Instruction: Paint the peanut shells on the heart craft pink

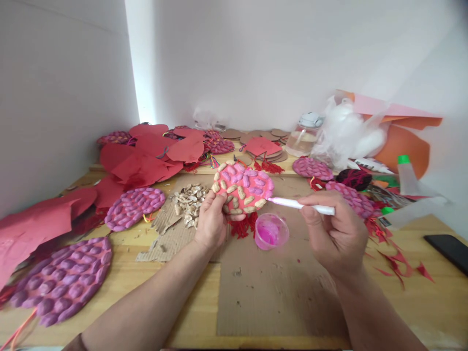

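My left hand [212,222] grips the lower left edge of a round red disc [231,179] covered with peanut shells. Shells along its upper right are painted pink-purple; those at the left and bottom are bare tan. Between the thumb and fingers of my right hand [334,234] is a white-handled paintbrush [302,204], its pink tip at the disc's right edge by a shell. Just below the disc stands a small clear cup [272,233] with pink paint inside. A red tassel [243,225] hangs beneath the disc.
Cardboard [278,292] covers the table's middle, with broken peanut shells [190,200] at left. Painted discs [69,278] and red paper [142,151] lie leftward. At right are a phone [448,251], paper scraps [397,265] and a glue bottle [405,178]; a lidded jar [303,136] stands behind.
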Available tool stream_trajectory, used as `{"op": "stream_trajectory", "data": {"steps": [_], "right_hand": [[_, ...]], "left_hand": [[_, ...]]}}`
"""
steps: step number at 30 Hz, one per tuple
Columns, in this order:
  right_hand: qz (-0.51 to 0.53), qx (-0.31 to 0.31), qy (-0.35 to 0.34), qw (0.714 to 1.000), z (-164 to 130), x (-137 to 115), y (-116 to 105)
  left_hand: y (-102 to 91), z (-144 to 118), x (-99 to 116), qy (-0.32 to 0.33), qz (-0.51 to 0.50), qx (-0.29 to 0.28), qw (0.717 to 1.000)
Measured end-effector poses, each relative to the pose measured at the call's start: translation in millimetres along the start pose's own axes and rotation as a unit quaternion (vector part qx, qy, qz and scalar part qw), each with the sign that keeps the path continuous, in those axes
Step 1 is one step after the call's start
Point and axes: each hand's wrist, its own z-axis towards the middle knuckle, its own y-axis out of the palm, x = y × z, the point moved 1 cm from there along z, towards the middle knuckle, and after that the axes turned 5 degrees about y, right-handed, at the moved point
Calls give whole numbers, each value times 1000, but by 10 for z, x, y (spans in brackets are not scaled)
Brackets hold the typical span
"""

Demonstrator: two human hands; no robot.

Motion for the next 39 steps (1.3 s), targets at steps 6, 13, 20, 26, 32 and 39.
{"op": "stream_trajectory", "data": {"steps": [6,13,20,26,32,39], "right_hand": [[-29,-13,-56,998,29,14,9],[-41,-26,-74,996,35,-1,6],[-27,-22,-60,998,29,-6,-4],[-36,-29,-68,997,26,5,8],[-31,-15,-57,998,24,-1,8],[-69,-19,-80,994,20,-19,31]], "left_hand": [[15,-16,6,11,18,-4,1000],[16,-6,-3,6,11,-5,1000],[30,-6,13,7,4,12,1000],[20,-12,-6,7,5,2,1000],[10,2,0,14,15,2,1000],[18,-22,-1,28,21,-6,999]]}}
